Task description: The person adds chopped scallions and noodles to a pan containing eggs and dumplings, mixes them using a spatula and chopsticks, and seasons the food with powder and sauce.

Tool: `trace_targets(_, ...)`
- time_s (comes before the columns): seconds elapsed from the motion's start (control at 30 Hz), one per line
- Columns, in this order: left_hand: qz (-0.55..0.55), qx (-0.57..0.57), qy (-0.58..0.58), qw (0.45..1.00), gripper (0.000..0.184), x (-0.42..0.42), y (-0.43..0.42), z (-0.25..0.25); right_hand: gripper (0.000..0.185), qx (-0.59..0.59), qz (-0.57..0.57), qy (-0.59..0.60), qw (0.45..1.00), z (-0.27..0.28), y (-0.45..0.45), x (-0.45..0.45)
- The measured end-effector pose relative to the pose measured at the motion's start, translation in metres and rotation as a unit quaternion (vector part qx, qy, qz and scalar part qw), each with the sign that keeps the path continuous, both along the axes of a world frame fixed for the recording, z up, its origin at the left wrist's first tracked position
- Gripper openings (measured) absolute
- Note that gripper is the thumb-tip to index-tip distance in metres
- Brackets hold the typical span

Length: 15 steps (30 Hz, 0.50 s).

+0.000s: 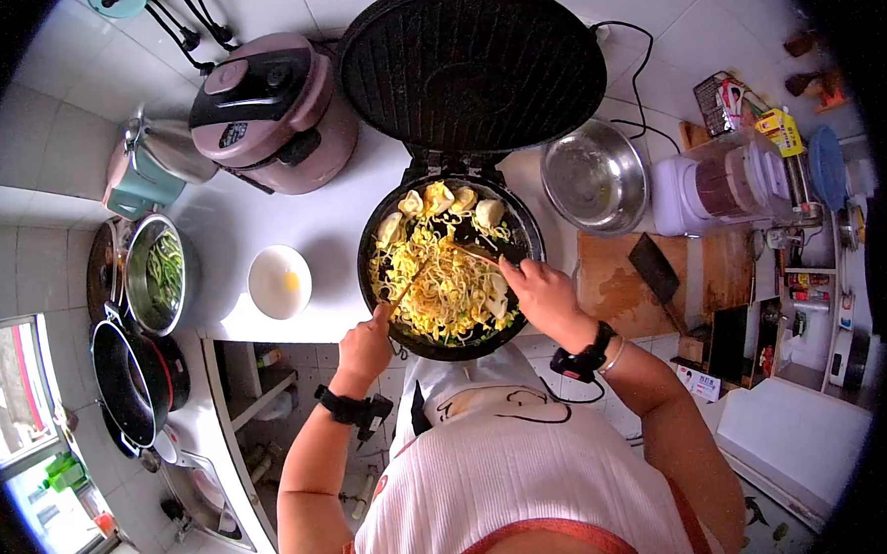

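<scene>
Bean sprouts mixed with yellow egg bits (434,287) fill most of a round black electric griddle (534,235), whose ridged lid (474,63) stands raised behind it. Several dumplings (488,214) lie along the far rim of the cooking surface. My left hand (367,342), at the griddle's near-left rim, is closed around a thin chopstick-like stick (403,293) that reaches into the sprouts. Over the right side, my right hand (540,293) grips a brownish, wooden-looking utensil (477,252) with its far end among the sprouts. The tip of each tool is partly hidden by food.
A white bowl (279,282) with some yellow liquid stands left of the griddle, and a pink electric cooker (273,116) behind it. Green vegetables (165,272) fill a metal bowl. To the right are a steel basin (596,176), a cutting board (611,270) and a cleaver (654,268).
</scene>
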<state>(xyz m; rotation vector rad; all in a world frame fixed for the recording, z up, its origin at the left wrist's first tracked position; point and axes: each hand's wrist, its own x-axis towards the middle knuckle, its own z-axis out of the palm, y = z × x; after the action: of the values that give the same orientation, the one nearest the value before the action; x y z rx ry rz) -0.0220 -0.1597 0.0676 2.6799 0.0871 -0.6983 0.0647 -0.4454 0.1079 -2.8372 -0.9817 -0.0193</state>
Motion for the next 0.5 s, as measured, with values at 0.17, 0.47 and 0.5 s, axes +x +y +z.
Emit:
trace_targets(0.17, 0.026, -0.014, -0.001, 1.0, 0.032, 0.0, -0.013, 0.012, 0.02, -0.078, 0.026, -0.065, 0.994, -0.009, 0.047, 0.01)
trace_targets(0.47, 0.1, -0.03, -0.028, 0.994, 0.026, -0.022, 0.008, 0.025, 0.019, -0.154, 0.206, -0.14, 0.956, -0.012, 0.049, -0.002)
trace_targets(0.5, 0.11, -0.029, -0.021, 0.993, 0.025, -0.024, 0.011, 0.023, 0.018, -0.152, 0.191, -0.134, 0.961, -0.006, 0.043, 0.0)
